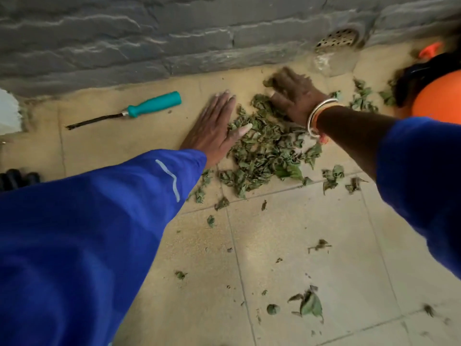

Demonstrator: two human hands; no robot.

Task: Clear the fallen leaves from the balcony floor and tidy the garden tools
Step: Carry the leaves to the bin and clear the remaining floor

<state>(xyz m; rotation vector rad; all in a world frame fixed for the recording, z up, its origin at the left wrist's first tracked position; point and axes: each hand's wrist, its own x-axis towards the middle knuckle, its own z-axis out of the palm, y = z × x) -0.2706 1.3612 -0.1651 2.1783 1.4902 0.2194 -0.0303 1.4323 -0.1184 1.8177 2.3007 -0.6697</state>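
1. Head view looks down on a beige tiled balcony floor (311, 233) that fills most of the scene.
2. A grey stone wall (124, 33) runs along the far edge of the floor.
3. A blue left sleeve (87, 233) reaches in from the lower left, and a blue right sleeve (424, 171) comes in from the right, pushed up the forearm.
4. A pile of green leaves (269, 151) lies on the floor near the wall, between the two hands.
5. An orange rounded object (439, 96) with a black part sits at the right edge, beside more leaves.
6. The left hand (214, 128) lies flat, palm down, fingers straight, against the left side of the pile with its thumb touching the leaves.
7. The right hand (294, 96) rests palm down on the far side of the pile, fingers stretched out toward the wall and blurred at the tips; it grasps nothing.
8. A garden tool with a teal handle (139, 109) and a thin dark shaft lies on the floor left of the left hand, near the wall, untouched.
9. A round perforated drain cover (336, 39) sits at the wall's base.
10. Silver bangles (316, 116) circle the right wrist.
11. Loose leaves (310, 304) are scattered across the nearer tiles.
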